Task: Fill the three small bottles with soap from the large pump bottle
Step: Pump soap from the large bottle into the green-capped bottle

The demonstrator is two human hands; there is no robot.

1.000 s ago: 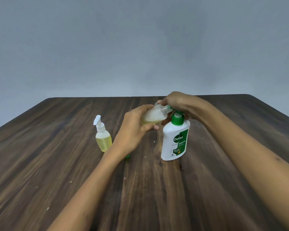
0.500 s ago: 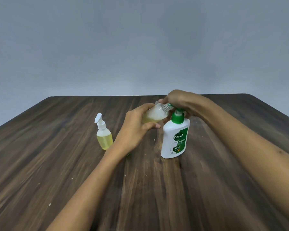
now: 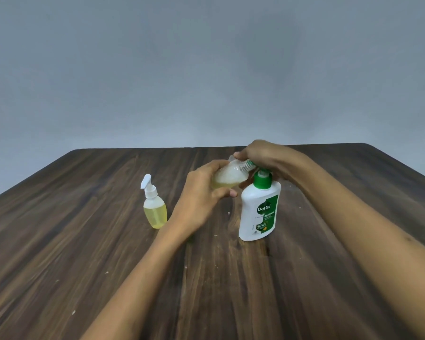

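Observation:
The large white pump bottle [image 3: 258, 209] with a green collar and green label stands upright right of the table's middle. My right hand [image 3: 268, 158] rests on its pump head, covering it. My left hand [image 3: 201, 190] holds a small clear bottle [image 3: 228, 176] tilted on its side, its threaded neck up against the pump spout; yellowish soap and foam show inside. A second small bottle [image 3: 155, 209], full of yellow soap and capped with a white pump, stands upright to the left. A third small bottle is not visible.
The dark wooden table [image 3: 84, 241] carries a few pale crumbs and specks. Its far edge meets a plain grey wall [image 3: 206, 69]. A trace of something green shows behind my left wrist.
Both hands and the tilted small bottle stay at the pump spout. The view has shifted slightly, so everything sits a little higher in the frame. The capped bottle has not moved.

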